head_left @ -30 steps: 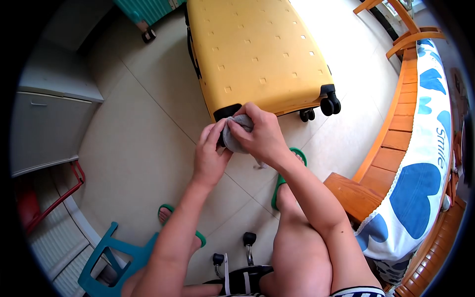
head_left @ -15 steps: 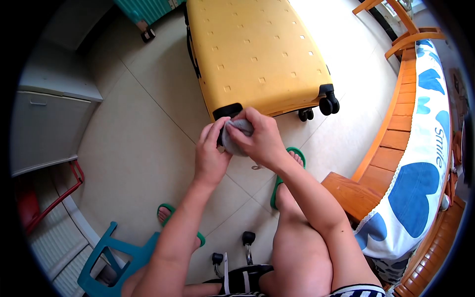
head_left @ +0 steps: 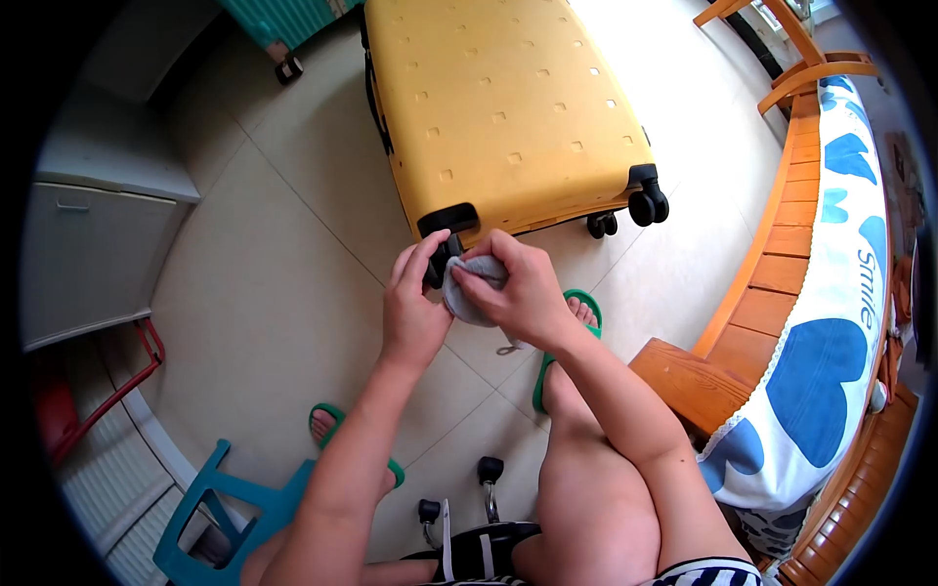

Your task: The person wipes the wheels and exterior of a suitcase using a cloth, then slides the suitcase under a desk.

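Observation:
A yellow suitcase (head_left: 513, 107) lies on its side in front of me, its wheel end facing me. At its near left corner, my left hand (head_left: 415, 308) is closed around a black caster wheel (head_left: 445, 256), which is partly hidden by the fingers. My right hand (head_left: 523, 293) pinches a bunched grey cloth (head_left: 469, 298) just right of that wheel. Part of the cloth rests close against the left palm, and a small loop hangs below it. Two more black wheels (head_left: 647, 207) show at the suitcase's near right corner.
To the right runs a wooden bench (head_left: 772, 283) with a blue-and-white cover (head_left: 821, 381). A teal suitcase (head_left: 293, 21) stands at the back left. A grey cabinet (head_left: 103, 254) and a blue plastic stool (head_left: 230, 518) are on the left. My feet in green slippers (head_left: 332, 420) rest on the tiled floor.
My right hand and the grey cloth have shifted slightly down and right, so more of the black wheel shows. My left hand stays at the wheel.

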Demonstrator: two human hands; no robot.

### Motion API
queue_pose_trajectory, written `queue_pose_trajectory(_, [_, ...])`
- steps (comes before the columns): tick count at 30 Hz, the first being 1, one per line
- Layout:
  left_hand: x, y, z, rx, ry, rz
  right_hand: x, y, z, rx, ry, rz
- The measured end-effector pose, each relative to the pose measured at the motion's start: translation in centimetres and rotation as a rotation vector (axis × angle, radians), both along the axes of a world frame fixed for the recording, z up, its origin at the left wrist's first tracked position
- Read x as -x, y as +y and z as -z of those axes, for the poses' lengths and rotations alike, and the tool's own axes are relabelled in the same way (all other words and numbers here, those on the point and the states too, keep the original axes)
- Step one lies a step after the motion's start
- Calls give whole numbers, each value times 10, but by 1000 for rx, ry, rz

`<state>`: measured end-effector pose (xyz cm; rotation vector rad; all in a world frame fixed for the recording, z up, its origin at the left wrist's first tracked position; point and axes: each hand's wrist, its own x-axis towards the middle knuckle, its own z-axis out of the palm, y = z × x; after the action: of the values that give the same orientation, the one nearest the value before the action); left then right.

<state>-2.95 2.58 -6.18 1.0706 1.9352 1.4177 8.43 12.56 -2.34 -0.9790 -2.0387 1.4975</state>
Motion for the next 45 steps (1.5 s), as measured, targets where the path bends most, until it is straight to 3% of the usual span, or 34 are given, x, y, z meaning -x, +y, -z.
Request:
queue_pose_trajectory(3, [-2,0,-3,30,-5,2,-2,-2,4,-97,28,12])
queue_pose_trajectory(9, [-1,0,1,30,-63,-4,17,17,-1,13,-8,66])
queue_pose_trajectory(21, [0,-1,11,21,146,2,21,16,0,-20,31,56])
queue_pose_trajectory(26, [-3,-1,-2,39,-13,-19,-2,0,3,12,19,-21])
queue_pose_trajectory(33, [-4,-2,11,-3,102,-11,19,19,-3,4,-31,36])
queue_pose_trajectory(42, [-4,0,3,8,-47,-18,-1,5,2,5,8,-27])
queue_pose_trajectory(45, [-3,-1,10,-11,131,14,14,21,3,72,-15,15])
